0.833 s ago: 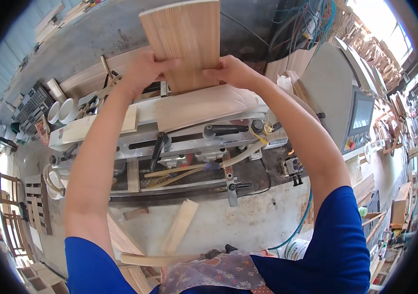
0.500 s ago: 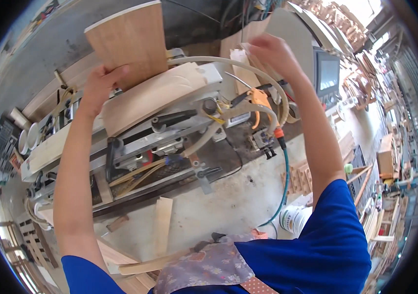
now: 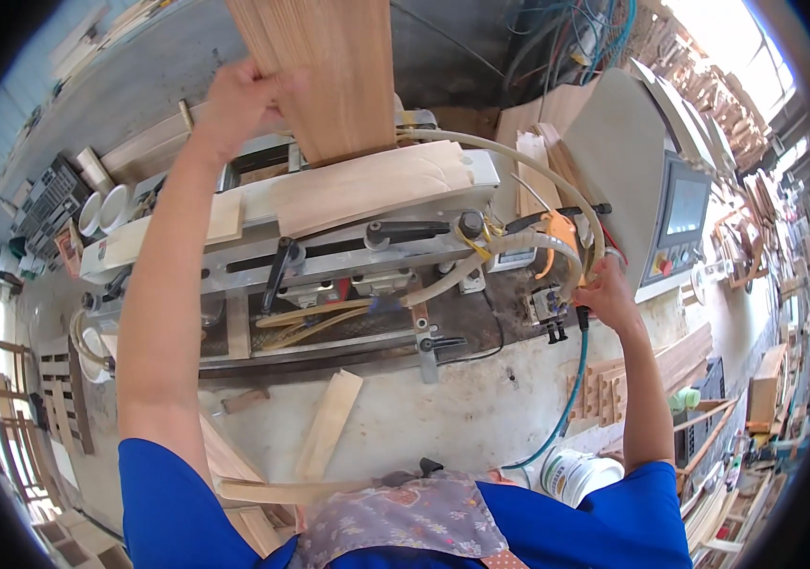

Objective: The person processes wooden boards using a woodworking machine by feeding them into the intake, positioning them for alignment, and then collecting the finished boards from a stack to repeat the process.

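My left hand (image 3: 242,106) grips the left edge of a wide wooden board (image 3: 343,76), its fingers bent and slightly blurred. The board stands tilted up behind a long, pale wood piece (image 3: 367,185) that lies along the machine's top. On the right, my right hand (image 3: 607,294) closes around the lower end of an orange air blow gun (image 3: 560,235), where a blue-green hose (image 3: 576,394) joins it. The gun's thin metal nozzle points up and left, next to a thick, pale looped hose (image 3: 519,156).
The metal machine bed (image 3: 234,275) carries black clamp levers (image 3: 410,230). A grey control cabinet (image 3: 595,133) with a screen (image 3: 688,204) stands at right. Loose wood strips (image 3: 329,422) lie on the floor. A white bucket (image 3: 580,474) stands close to my right side.
My right hand has come down from beside the cabinet to the air blow gun. The board and my left hand have shifted up and right in view.
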`<state>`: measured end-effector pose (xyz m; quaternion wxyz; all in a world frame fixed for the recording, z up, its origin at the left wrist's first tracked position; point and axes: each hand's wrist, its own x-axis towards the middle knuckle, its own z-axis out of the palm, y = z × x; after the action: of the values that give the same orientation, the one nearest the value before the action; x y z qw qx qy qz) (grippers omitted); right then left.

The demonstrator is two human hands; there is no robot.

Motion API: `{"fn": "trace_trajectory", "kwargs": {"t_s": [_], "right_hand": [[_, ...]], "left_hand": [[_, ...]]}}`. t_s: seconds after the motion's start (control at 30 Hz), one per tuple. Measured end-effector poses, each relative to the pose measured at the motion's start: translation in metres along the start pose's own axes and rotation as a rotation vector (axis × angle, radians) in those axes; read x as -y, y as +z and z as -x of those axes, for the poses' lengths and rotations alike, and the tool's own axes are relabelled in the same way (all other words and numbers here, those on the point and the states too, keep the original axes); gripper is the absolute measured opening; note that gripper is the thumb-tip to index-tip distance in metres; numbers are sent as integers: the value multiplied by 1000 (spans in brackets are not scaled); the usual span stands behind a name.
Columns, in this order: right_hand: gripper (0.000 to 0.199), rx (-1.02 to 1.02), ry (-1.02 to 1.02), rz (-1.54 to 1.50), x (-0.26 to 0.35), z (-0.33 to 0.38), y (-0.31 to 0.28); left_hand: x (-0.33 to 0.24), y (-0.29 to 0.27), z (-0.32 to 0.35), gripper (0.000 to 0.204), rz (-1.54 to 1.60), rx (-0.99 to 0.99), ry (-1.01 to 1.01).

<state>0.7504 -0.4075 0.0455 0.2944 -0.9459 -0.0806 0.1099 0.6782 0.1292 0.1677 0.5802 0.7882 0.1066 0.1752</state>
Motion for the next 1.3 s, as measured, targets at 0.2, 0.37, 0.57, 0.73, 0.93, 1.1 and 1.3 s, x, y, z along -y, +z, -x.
{"fn": "trace_trajectory", "kwargs": {"t_s": [0.2,0.37,0.57,0.73,0.93,1.1,1.3], "right_hand": [[26,-94,36,-720,3,-49,-76],[43,-82,-222,-1022,142,-38,-107],[49,495,-438,-795,201,-63,-114],[38,401,-503,-352,273,-70,-92],[27,255,-582,659,296,-106,-42],[25,412,-467,885,322,-116,-39],[26,510,-556,739,347,-112,15]], "left_hand": [[-85,-77,42,44,-120,-203,306],[-86,-96,71,48,-135,-253,271],[-100,-74,78,48,-121,-148,336],[-118,-48,67,37,55,208,327],[-127,-32,64,31,103,165,337],[-121,-35,52,32,73,156,305],[-120,-34,49,34,130,214,344]]}}
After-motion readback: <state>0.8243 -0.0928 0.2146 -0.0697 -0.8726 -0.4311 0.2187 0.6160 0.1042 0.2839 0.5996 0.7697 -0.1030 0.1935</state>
